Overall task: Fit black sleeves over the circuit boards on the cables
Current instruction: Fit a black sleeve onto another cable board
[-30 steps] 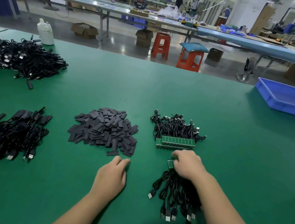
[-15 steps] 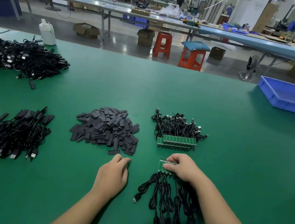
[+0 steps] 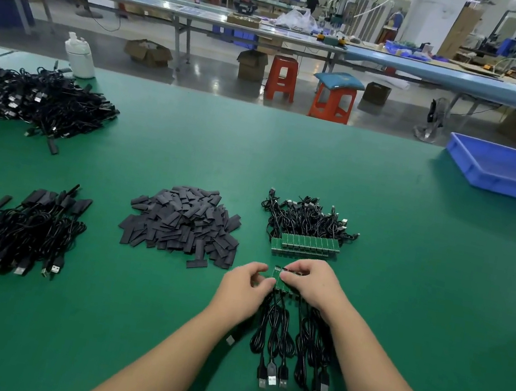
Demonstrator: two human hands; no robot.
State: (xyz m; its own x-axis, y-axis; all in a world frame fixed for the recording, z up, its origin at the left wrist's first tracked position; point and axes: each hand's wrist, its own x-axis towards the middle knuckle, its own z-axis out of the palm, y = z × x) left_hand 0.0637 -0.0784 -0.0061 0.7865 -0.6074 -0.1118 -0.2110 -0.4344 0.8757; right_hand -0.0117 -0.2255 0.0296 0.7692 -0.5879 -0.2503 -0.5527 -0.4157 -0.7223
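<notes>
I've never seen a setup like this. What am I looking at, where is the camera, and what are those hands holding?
No machine here: a person wears a camera on the head, looking down at their own hands over a green worktable. The left hand and right hand together pinch a strip of small green circuit boards whose black USB cables trail toward the person. On the table lie a pile of flat black sleeves, another bundle of boards with cables, cables already sleeved and a blue plastic tray.

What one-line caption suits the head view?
Both hands pinch a green circuit-board strip on black cables, beside a black sleeve pile.
</notes>
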